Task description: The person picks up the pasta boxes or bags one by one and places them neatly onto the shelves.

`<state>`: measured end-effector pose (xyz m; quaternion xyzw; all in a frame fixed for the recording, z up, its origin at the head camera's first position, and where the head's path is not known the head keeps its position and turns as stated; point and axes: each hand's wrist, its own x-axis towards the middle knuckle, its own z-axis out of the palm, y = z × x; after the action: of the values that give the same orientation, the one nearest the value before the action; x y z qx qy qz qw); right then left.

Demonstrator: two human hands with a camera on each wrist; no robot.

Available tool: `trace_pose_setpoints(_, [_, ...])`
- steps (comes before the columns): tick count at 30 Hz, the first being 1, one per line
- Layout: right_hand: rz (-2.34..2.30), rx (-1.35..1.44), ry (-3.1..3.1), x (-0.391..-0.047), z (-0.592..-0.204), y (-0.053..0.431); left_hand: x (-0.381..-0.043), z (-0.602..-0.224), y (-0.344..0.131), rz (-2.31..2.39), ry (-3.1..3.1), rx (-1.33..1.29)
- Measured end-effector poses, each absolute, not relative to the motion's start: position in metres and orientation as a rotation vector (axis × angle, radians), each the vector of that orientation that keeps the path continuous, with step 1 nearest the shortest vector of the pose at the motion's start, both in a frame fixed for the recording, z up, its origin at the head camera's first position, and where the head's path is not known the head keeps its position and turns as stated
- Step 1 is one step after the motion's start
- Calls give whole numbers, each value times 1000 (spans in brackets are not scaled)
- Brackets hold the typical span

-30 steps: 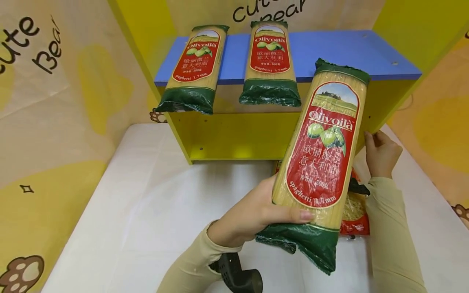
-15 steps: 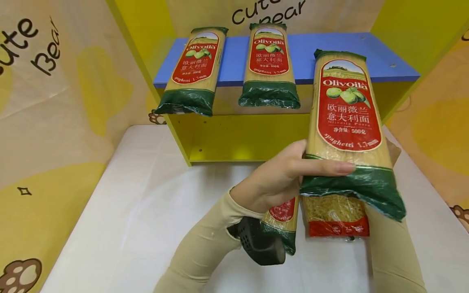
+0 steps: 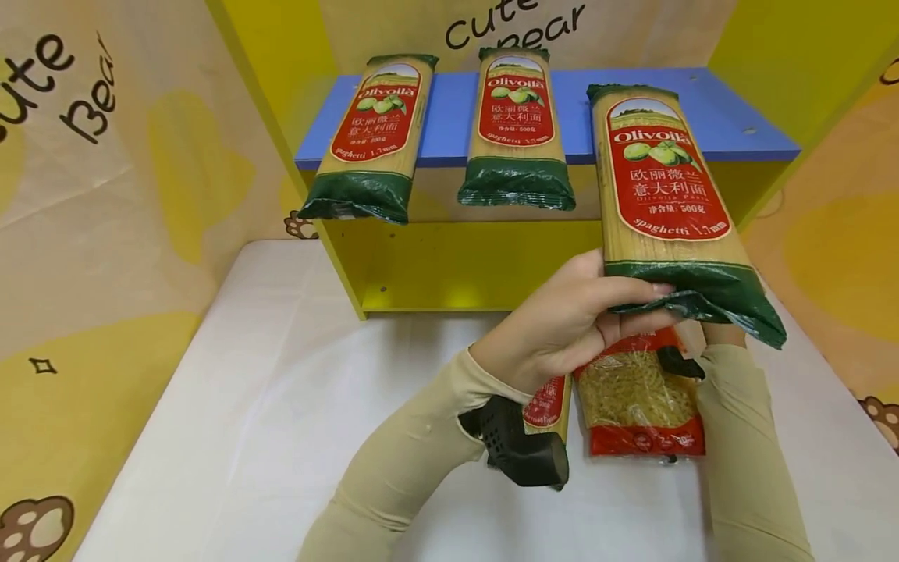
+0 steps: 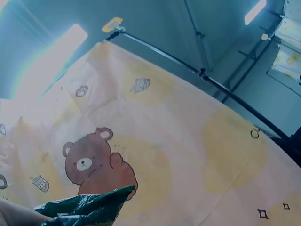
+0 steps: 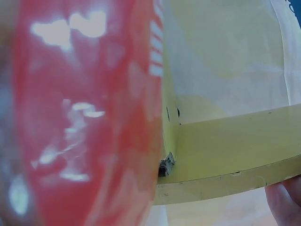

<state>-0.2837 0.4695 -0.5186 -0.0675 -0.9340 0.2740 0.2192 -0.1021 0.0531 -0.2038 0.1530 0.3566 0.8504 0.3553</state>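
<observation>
My left hand [image 3: 576, 312] grips the green lower end of a spaghetti pack [image 3: 667, 187], thumb on top and fingers beneath. The pack's upper end lies over the right part of the blue shelf board [image 3: 744, 125]; whether it touches cannot be told. In the left wrist view only the pack's green end [image 4: 94, 207] shows. The held pack covers most of my right hand [image 3: 723, 334] in the head view. In the right wrist view, fingers of the right hand [image 5: 284, 202] hold the edge of the yellow shelf unit [image 5: 230, 150].
Two more spaghetti packs, one left [image 3: 375, 133] and one middle [image 3: 518, 125], lie on the blue board, their green ends overhanging. On the white table [image 3: 281, 421] lie another spaghetti pack [image 3: 551, 406], partly under my left wrist, and a red-ended pasta bag [image 3: 639, 398].
My left hand has carried the spaghetti pack up and forward, right of the middle pack, and tilted it flatter over the blue board. My right arm has stayed about where it was.
</observation>
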Motion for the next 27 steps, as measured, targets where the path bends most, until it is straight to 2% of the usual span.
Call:
trace_pose_setpoints(2, [731,-273,-2456,-270,-493,444,-106,-204,56,2213,913,358])
trace_pose_setpoints(5, [751,-174,-2218,-230,-423,378,-111,-207,58,2261,937,335])
trace_pose_setpoints(9, [711,-125,-2087,-202,-376,329,-112,-213,50,2337,1024,353])
trace_pose_setpoints(17, [677,-150,-2155,-198,-369,328,-101,-213,43,2388,771,529])
trace_pose_setpoints(27, [871,-284,-2144,-196,-371,326,-131,-217,68,2404,864,455])
